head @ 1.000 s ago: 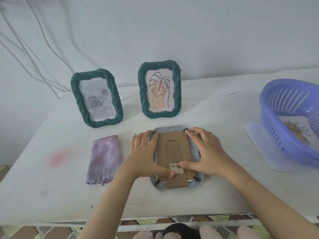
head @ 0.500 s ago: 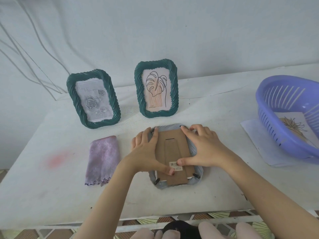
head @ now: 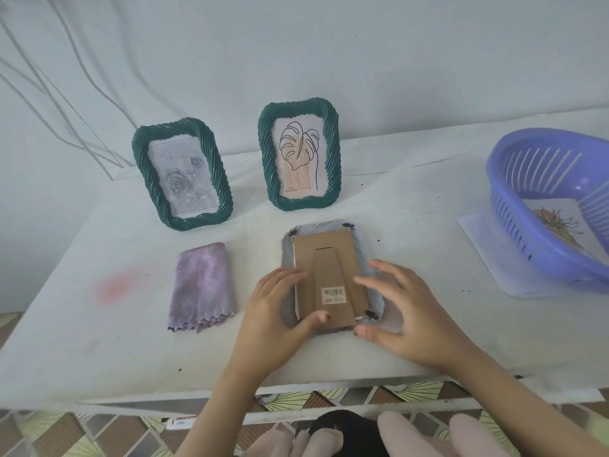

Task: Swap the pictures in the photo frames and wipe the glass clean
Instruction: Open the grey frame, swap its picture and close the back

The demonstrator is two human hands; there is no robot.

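- Frame, grey (head: pixel 357 240): face-down on bench (head: pixel 99 324), cardboard backing (head: pixel 329 275) fitted; glass unwiped.
- Hands: left (head: pixel 273 311), right (head: pixel 405 311) spread loosely over backing, gripping nothing.
- Cloth (head: pixel 202 286): untouched.

Single head-worn view. Looks forward and down, close over table (head: pixel 99 341). Wall (head: pixel 329 44) behind; floor (head: pixel 66 433) at bottom edge.

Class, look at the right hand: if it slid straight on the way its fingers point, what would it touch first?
Probably the cardboard back of the face-down frame; the right hand points left toward it, though its height above is unclear.
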